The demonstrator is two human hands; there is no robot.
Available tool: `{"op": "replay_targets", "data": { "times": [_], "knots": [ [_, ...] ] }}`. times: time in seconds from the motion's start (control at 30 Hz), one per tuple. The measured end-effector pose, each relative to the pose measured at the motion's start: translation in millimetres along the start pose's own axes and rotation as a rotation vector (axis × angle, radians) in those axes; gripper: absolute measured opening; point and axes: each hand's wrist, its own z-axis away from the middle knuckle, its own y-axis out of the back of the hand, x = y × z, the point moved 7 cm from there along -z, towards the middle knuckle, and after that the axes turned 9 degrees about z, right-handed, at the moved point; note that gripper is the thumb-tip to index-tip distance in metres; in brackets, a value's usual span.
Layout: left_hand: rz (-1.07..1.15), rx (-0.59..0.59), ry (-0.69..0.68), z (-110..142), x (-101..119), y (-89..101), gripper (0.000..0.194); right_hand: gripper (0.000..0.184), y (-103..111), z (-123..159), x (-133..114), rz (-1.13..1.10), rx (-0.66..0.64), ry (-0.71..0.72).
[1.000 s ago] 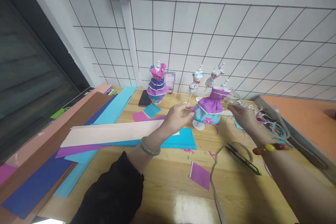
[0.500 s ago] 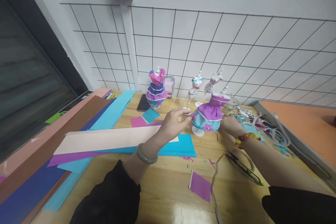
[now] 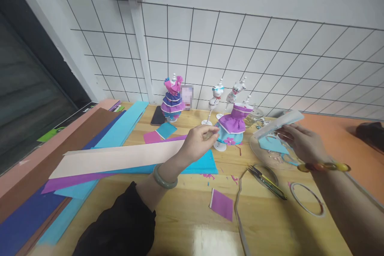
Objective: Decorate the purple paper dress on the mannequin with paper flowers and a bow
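Observation:
At the left edge of a purple and light-blue paper dress (image 3: pixel 237 118), the thumb and fingers of my left hand (image 3: pixel 199 142) are pinched together. This dress is on a small white mannequin stand and has a pink flower on its skirt. My right hand (image 3: pixel 304 144) is closed on a flat, whitish translucent piece (image 3: pixel 280 124), raised over the right side of the table; its exact kind is unclear. Beneath that hand is a clear round tray (image 3: pixel 255 150) with a light-blue paper piece (image 3: pixel 273 144) and small bits.
Another dressed mannequin (image 3: pixel 174 100), a phone (image 3: pixel 158 115) and two bare mannequins (image 3: pixel 216 96) stand or lie at the back. Long crepe-paper strips (image 3: pixel 120 158) cover the left. Nearer are scissors (image 3: pixel 268 184), a ribbon (image 3: pixel 238 204), a purple square (image 3: pixel 221 204) and a ring-shaped roll (image 3: pixel 307 200).
My right hand has moved right, away from behind the dress, and now holds up the whitish piece. My left hand's fingertips now overlap the skirt's edge. The view has shifted slightly.

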Motion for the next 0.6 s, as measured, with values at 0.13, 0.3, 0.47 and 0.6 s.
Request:
{"op": "replay_targets", "data": {
  "times": [0.13, 0.3, 0.47, 0.6],
  "knots": [
    [0.109, -0.131, 0.067, 10.8, -8.9, -29.0, 0.028, 0.029, -8.2, 66.1, -15.8, -0.213, -0.099, -0.133],
    [0.123, -0.277, 0.185, 28.8, -29.0, -65.6, 0.042, 0.027, -61.4, 146.8, -59.3, -0.279, -0.487, -0.162],
    [0.199, -0.316, 0.345, 40.3, -61.6, -83.4, 0.054, 0.032, -91.5, 165.2, -66.6, -0.350, -0.573, -0.165],
    [-0.057, -0.159, 0.182, 38.7, -61.4, -73.9, 0.047, 0.035, -101.5, 151.6, -57.7, -0.304, -0.547, -0.148]
  ]
}}
